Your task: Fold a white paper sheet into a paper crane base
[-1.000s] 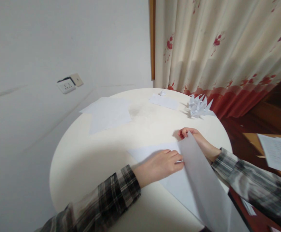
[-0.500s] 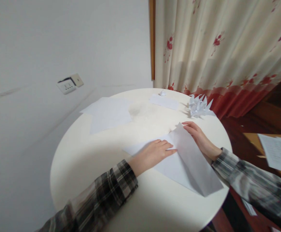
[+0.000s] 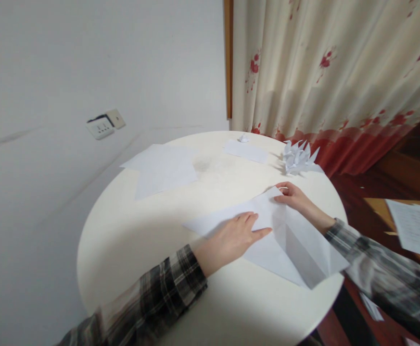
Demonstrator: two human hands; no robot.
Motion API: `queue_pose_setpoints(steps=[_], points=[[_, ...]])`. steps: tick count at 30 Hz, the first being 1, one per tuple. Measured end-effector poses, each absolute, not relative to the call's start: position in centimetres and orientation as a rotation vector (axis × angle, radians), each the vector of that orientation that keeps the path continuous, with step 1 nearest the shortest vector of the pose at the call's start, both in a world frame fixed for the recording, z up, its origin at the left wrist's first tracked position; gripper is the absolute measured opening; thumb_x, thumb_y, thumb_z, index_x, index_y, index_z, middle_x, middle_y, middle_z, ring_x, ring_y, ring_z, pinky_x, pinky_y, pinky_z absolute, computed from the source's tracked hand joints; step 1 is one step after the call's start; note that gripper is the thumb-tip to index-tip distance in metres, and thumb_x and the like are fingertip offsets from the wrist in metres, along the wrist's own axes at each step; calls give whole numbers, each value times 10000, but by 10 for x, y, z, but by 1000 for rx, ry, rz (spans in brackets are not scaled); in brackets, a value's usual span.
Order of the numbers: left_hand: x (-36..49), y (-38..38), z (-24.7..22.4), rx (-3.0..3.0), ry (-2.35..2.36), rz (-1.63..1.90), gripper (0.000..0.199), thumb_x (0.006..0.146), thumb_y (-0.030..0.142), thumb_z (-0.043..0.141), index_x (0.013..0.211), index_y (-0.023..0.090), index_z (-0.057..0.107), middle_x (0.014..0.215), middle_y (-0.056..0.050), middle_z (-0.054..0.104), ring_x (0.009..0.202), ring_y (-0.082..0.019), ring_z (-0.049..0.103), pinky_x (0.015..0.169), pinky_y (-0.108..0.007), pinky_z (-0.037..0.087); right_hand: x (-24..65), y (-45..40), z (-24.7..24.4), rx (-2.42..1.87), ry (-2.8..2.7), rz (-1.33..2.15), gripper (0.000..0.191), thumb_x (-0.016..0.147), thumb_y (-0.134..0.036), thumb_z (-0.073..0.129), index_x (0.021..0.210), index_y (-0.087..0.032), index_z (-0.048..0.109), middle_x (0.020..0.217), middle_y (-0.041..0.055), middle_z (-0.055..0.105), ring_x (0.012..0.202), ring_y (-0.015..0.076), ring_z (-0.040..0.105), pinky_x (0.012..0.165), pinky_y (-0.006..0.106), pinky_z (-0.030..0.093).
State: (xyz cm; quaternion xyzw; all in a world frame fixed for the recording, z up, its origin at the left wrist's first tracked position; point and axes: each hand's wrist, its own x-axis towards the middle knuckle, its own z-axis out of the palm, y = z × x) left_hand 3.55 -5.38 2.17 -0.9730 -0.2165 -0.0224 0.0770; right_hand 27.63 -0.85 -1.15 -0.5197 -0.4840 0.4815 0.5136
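Observation:
A large white sheet of paper (image 3: 267,257) lies on the round white table (image 3: 133,250), its right part bent up along a slanting fold. My left hand (image 3: 233,238) rests flat on the sheet with the thumb spread from the fingers, holding nothing. At the sheet's far right edge my right hand (image 3: 292,196) pinches the paper between thumb and fingers. The raised flap stands between that hand and me and leans to the right.
Loose white sheets (image 3: 166,168) lie at the table's far left. A smaller sheet (image 3: 246,150) with a small folded paper piece (image 3: 244,138) is at the back. Several folded paper cranes (image 3: 298,156) cluster at the right rim. Written papers (image 3: 417,226) lie lower right.
The raised flap has opened out to the right and leans lower. My right hand has closed on the paper's edge, and my left thumb has spread further from the fingers.

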Motion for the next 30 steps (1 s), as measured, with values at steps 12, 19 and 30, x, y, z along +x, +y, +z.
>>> queue_pose_setpoints(steps=[12,19,30], points=[[41,-62,22,-2962,-646,27,558,907,121,395,1358,410,239,1442,-99,287,1288,-280,337,963,-395,342,276,-4,-13,-1275,-1158,1121,387,522,-219,709,848,-212,501,644,-25,603,528,135,553,494,254,419],[35,-63,20,-2916,-670,-78,479,920,146,352,1352,340,276,1425,-93,313,1310,-265,291,986,-390,314,276,-6,-12,-1262,-1135,1132,363,535,-221,704,834,-226,498,646,-26,612,525,143,561,496,265,425],[46,-79,28,-3013,-675,-149,446,874,278,408,1285,109,378,1353,-146,402,1270,-272,331,989,-360,322,277,1,-11,-1238,-1104,1192,384,520,-213,718,833,-224,496,646,-31,628,526,142,579,512,263,445]])
